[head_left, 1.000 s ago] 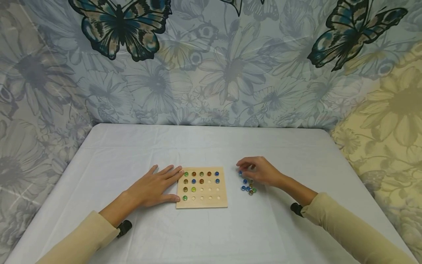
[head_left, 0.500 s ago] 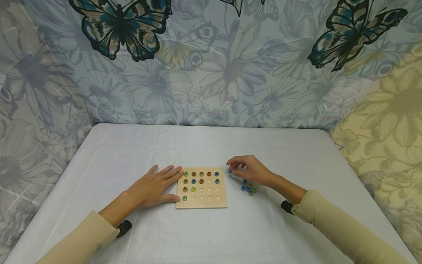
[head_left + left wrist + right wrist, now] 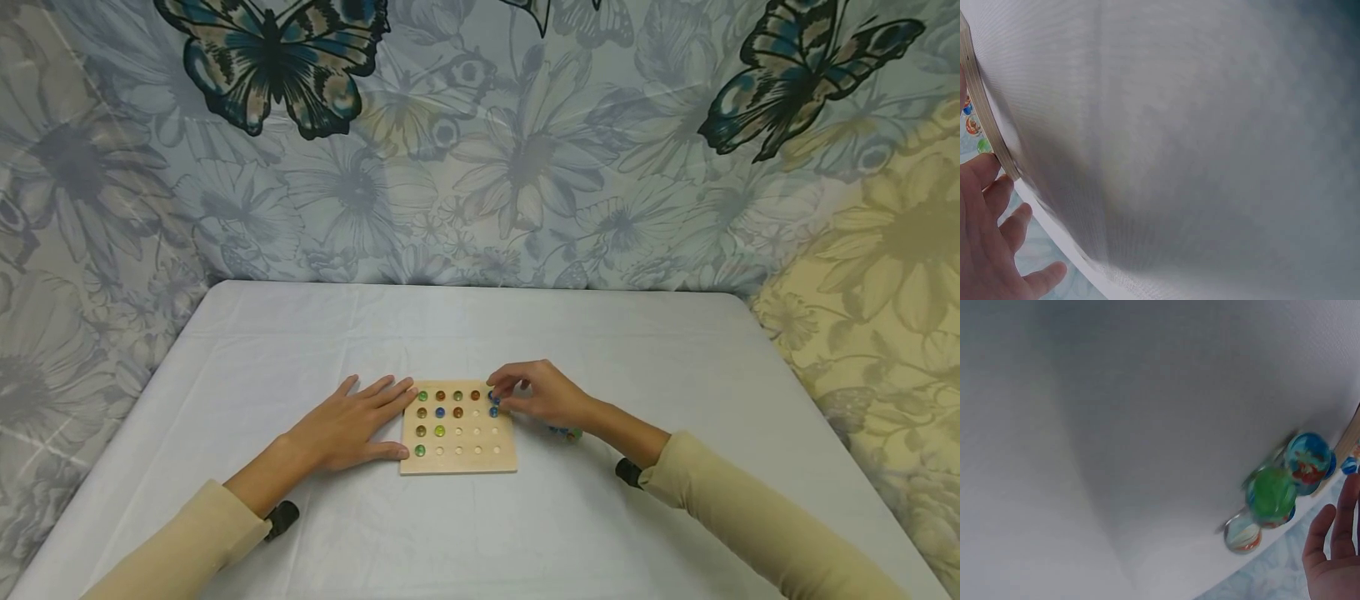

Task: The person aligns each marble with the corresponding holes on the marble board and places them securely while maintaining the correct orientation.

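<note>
A person's right hand (image 3: 551, 396) reaches the far right corner of a wooden board (image 3: 459, 465), having crossed in the last second from the loose marbles (image 3: 573, 434), which now lie just below the heel of that hand and are partly hidden by it in the head view. The shift takes the work from the pile to the board, and the carry itself appears all but over; filling the board looks more than half done, with seated marbles (image 3: 457, 412) mostly left of the fingertips and beyond them along the far row, and empty holes (image 3: 459, 450) mainly on the near side, below and left of the grip. The right hand's thumb and fingertips are nearly together, pinching what appears to be a blue marble (image 3: 495, 402) over the corner; two other blue ones sit so close to the tips that the exact contact is hard to read, and whether the marble touches the wood cannot be told. The left hand (image 3: 352, 429), unmoved through the sequence, lies with fingers straight and spread, grasping nothing, its index finger and thumb at the board's left edge, across the rows from the pinch.
</note>
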Demonstrator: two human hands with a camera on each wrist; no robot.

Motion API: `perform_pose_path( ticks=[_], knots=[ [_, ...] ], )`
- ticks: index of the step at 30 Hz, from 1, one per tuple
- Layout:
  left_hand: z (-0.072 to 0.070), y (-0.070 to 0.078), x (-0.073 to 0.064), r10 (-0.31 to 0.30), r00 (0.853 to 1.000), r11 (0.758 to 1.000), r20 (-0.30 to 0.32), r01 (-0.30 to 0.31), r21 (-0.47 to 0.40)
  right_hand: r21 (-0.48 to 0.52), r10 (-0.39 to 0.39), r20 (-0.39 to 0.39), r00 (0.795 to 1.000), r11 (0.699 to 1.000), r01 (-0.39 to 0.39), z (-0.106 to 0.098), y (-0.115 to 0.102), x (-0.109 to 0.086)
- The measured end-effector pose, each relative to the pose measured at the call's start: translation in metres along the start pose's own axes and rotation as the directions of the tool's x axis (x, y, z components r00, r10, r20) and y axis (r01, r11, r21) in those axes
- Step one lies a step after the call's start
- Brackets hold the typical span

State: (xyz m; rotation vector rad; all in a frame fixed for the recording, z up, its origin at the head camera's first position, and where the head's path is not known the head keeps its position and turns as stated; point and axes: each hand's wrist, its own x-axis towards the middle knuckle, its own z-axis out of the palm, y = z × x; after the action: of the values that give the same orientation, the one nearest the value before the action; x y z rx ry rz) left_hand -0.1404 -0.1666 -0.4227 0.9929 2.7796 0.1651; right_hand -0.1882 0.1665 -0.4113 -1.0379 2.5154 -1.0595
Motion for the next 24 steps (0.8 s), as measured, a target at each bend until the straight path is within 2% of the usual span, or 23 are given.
perform_pose_path(
  ticks=[15,24],
  knots=[
    [-0.001,0.001,-0.001,0.004,1.000,1.000,-0.010,-0.004,-0.020,0.012,-0.043,0.024,0.999,0.999,0.043,0.014,-0.014,0.011],
    [-0.001,0.001,-0.001,0.005,1.000,1.000,-0.009,-0.005,-0.016,-0.016,-0.020,0.037,0.999,1.000,0.021,0.020,-0.016,0.014]
  ],
)
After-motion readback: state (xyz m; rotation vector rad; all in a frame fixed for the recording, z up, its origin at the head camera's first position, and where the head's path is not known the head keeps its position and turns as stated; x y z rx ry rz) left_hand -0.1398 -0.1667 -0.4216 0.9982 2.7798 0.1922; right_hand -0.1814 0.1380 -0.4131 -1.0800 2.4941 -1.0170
